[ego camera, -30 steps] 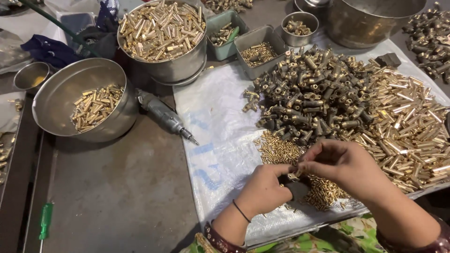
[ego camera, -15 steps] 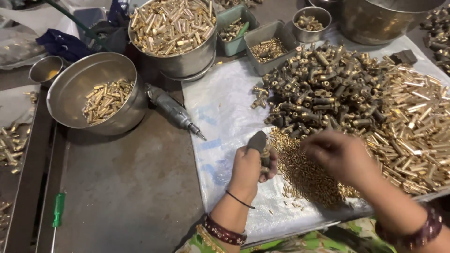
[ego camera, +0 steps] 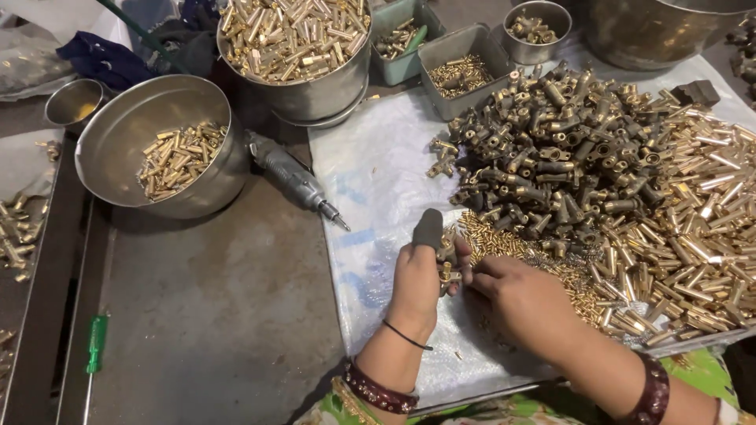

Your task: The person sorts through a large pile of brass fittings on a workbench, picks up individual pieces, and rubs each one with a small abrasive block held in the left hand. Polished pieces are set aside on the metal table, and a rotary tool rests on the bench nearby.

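My left hand (ego camera: 421,275) wears a grey cap on its raised thumb and grips a small brass fitting (ego camera: 449,271) over the white sheet (ego camera: 378,181). My right hand (ego camera: 524,303) meets it from the right, fingertips pinched at that fitting; what they pinch is too small to tell. Just beyond both hands lies a patch of tiny brass pieces (ego camera: 504,244). Behind it rises a big heap of dark brass fittings (ego camera: 551,157), with long brass tubes (ego camera: 693,228) spread to the right.
A steel bowl (ego camera: 118,130) with brass tubes stands at the left, a fuller steel pot (ego camera: 311,94) behind it. A grey power driver (ego camera: 295,177) lies between them and the sheet. Small tubs (ego camera: 461,47) sit at the back. A green-handled screwdriver (ego camera: 94,342) lies at lower left.
My left hand lifted up with its capped thumb raised, then both hands came back together at a small brass fitting, a little left of the earlier spot.
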